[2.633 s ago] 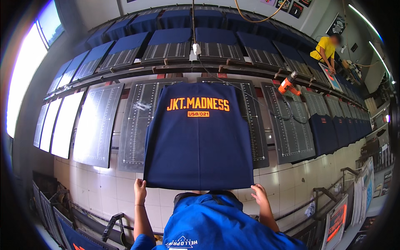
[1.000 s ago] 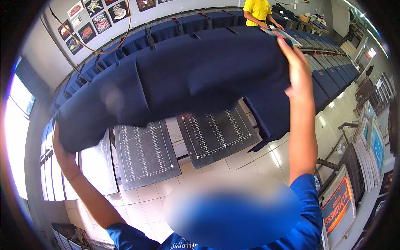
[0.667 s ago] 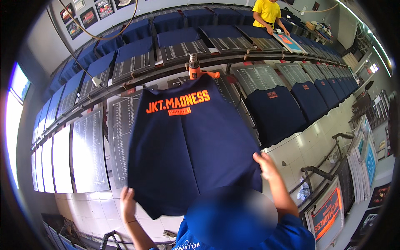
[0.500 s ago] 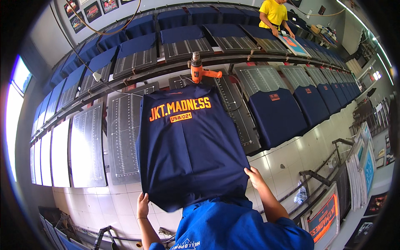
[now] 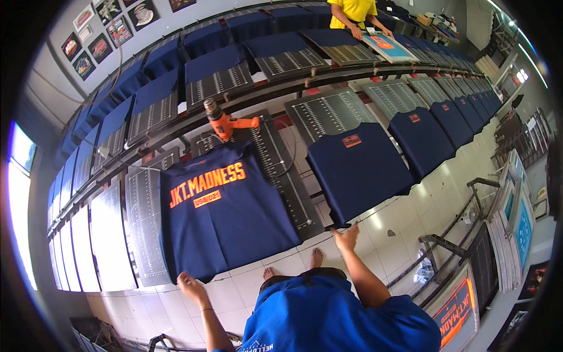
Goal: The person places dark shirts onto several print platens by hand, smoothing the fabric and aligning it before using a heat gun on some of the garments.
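A navy T-shirt (image 5: 234, 217) with orange lettering lies face up over a dark platen, its hem spread toward me. By the hem's near left corner is my left hand (image 5: 192, 289), fingers stretched out and slightly blurred, with no cloth visibly gripped. My right hand (image 5: 346, 237) is up at the near left corner of the neighbouring navy shirt (image 5: 358, 170), which has a small orange neck print. Thumb and forefinger there stand apart, close to the cloth; whether they touch it is hard to see. An orange heat gun (image 5: 226, 122) stands beyond the lettered shirt's collar.
More navy shirts on platens (image 5: 422, 141) run off to the right, and another row (image 5: 214, 64) lies behind a rail. A co-worker in yellow (image 5: 355, 13) handles a framed screen (image 5: 390, 47). Framed screens (image 5: 510, 229) lean at right, near a metal rack (image 5: 451, 243).
Both hands have come off the lettered shirt's hem, which has settled lower. My right hand has moved to the neighbouring shirt's corner. The view has swung right.
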The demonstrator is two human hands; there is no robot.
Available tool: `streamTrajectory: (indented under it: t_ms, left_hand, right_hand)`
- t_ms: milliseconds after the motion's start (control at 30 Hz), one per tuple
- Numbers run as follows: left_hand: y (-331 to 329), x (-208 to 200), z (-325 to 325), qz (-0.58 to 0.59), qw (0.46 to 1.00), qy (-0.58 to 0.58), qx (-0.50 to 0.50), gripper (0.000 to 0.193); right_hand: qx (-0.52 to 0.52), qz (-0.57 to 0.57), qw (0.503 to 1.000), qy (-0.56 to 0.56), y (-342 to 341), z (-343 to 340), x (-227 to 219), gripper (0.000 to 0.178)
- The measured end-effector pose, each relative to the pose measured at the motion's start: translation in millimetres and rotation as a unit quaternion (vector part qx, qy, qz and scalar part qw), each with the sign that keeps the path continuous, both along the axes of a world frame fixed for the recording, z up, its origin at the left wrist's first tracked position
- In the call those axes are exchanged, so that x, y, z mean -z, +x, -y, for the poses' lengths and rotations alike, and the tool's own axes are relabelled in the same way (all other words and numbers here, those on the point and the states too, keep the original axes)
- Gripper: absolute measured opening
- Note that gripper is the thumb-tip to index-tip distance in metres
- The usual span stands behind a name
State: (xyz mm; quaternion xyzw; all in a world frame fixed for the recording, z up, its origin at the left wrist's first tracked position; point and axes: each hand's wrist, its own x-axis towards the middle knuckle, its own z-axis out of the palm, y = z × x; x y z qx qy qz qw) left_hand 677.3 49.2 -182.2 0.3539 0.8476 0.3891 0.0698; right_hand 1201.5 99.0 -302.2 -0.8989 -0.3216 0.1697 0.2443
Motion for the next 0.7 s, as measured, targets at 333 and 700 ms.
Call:
streamTrajectory:
  t_ms: [333,700]
  left_hand:
    - [352,-38,-158,0.296,0.768,-0.031,0.567,0.02]
    - [671,-50,-154,0.794,0.139,-0.207,0.554,0.062]
  right_hand:
    - [-0.377,-0.284,0.881,0.02,108,-18,-121,0.043]
    - [-0.121,-0.531,0.693,0.472,271,-164,-457,0.029]
